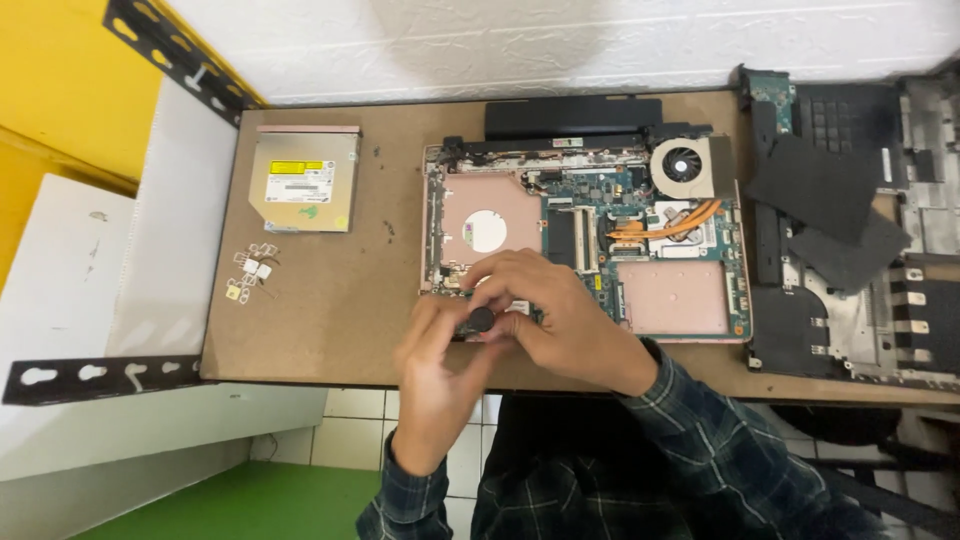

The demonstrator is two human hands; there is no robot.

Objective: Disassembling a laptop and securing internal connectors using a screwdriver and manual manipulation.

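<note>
An opened laptop base (585, 235) with exposed circuit board, copper heat pipes and a round fan (684, 164) lies on a brown board (330, 300). Over its front edge, my left hand (436, 372) and my right hand (560, 318) meet around a small dark tool handle with a round black end (482, 320). Both hands wrap this screwdriver-like tool, fingers curled. Its tip is hidden under my fingers. My sleeves are dark plaid.
A silver optical drive (303, 180) lies at the board's back left, with small white parts (252, 270) beside it. A black battery bar (572, 115) sits behind the laptop. Dark laptop covers and a stripped chassis (850, 230) fill the right side.
</note>
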